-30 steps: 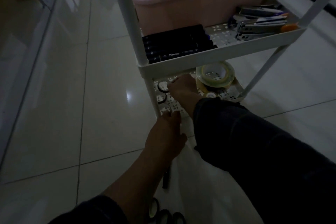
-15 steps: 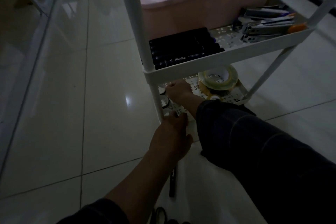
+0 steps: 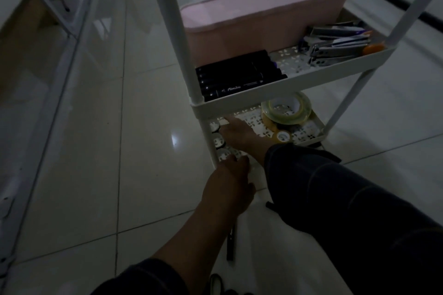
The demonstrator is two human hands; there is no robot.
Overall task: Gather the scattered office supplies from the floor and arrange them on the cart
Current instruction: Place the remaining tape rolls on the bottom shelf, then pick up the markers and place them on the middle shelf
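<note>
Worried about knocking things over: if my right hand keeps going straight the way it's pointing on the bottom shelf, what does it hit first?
Probably nothing: your right hand points along bare bottom shelf; depth is unclear.

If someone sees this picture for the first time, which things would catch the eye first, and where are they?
Probably the pink box on the white cart's middle shelf, with black markers lined up in front and staplers to its right. Below, both hands reach to the bottom shelf: the right hand lies beside small tape rolls, the left hand is at its near edge. A large clear tape roll sits farther right.
</note>
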